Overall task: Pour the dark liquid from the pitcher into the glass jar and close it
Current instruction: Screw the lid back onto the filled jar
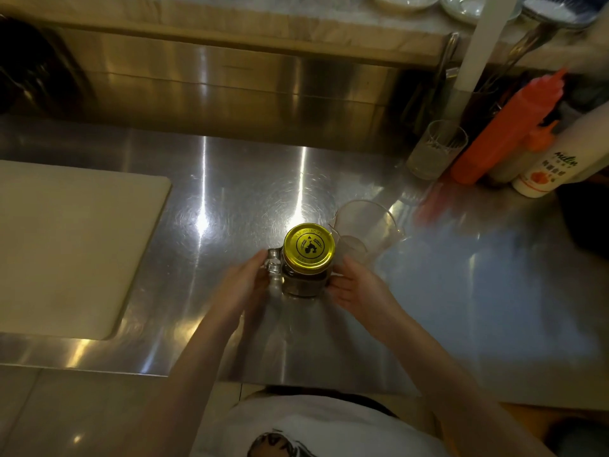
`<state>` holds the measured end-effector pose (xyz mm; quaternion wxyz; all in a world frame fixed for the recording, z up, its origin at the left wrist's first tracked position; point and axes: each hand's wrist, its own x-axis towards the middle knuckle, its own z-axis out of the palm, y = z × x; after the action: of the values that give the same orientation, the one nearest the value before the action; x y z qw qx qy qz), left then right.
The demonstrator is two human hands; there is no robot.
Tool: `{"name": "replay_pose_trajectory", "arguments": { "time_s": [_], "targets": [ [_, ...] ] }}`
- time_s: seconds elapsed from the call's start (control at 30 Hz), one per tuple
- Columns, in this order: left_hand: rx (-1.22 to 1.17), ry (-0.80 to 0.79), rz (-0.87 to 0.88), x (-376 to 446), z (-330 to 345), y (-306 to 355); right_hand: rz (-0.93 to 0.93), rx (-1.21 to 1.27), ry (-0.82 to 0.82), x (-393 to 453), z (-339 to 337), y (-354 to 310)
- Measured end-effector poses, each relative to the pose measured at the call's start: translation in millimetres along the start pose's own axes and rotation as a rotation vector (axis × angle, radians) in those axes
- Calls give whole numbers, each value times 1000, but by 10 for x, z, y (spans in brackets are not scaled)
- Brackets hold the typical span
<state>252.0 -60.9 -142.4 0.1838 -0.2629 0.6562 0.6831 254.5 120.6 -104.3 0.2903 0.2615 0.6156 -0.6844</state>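
A glass jar (301, 283) with dark liquid inside stands on the steel counter (230, 192), near the front edge. A yellow lid (309, 246) with a black emblem sits on top of it. My left hand (245, 280) rests against the jar's left side, by its glass handle (273, 265). On the jar's right side, my right hand (361, 285) touches the glass. A clear plastic pitcher (365, 225) stands just behind and to the right of the jar; it looks empty.
A white cutting board (66, 245) lies at the left. At the back right stand a drinking glass (436, 150), a red squeeze bottle (507, 127), a smaller orange-capped bottle (527, 153) and a white bottle (566, 159). Bowls (405, 0) sit on the raised shelf behind.
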Motion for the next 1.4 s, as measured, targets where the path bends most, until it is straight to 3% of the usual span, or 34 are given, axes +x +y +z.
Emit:
{"name": "replay_pose_trajectory", "arguments": {
  "time_s": [0.43, 0.8, 0.97, 1.1, 1.4],
  "targets": [
    [-45, 192, 138, 33, -103, 286, -45, -131, -8, 99, 262, -253],
    [44, 251, 388, 374, -96, 1237, -265, -257, -37, 391, 348, -1251],
    [52, 271, 401, 872, 77, 1604, -250, -267, -41, 747, 258, -1741],
    [-76, 294, 326, 1289, 220, 1769, -239, -271, -42, 1102, 203, -1997],
    [-209, 256, 165, 1986, 321, 1742, -162, -293, 9, 1881, 231, -2115]
  ]
}}
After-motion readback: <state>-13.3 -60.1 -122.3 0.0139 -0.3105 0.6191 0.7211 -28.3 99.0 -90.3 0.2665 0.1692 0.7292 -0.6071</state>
